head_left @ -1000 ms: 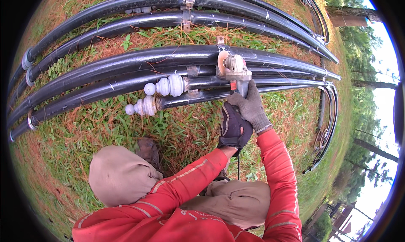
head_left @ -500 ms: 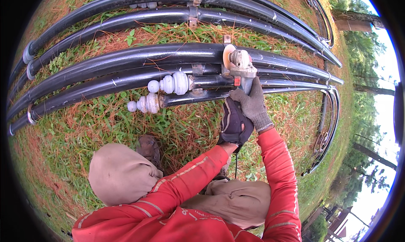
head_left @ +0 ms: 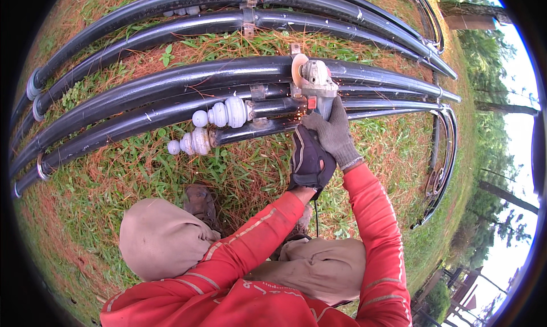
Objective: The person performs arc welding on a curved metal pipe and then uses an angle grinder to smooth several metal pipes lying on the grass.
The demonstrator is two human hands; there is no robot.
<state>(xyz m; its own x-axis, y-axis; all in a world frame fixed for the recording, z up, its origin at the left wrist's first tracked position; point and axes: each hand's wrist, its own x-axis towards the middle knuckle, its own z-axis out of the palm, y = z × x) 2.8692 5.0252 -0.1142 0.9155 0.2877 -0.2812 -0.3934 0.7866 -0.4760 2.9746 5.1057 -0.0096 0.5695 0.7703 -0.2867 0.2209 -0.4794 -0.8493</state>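
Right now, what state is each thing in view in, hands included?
Angle grinder: running, judging by the orange sparks
Grinding disc: mounted, exposed, at the near poles
Left hand: gloved, closed round the grinder's lower body
Right hand: gloved, gripping below the grinder's head
Cord: hanging below the left hand
Black poles: lying on grass, scuffed
Pale finials: attached at pole ends

Reddish-brown pine needles litter the green grass, more black pipes lie along the top, and at the right a dark tree trunk and foliage show against pale sky, with a roofed structure lower down.
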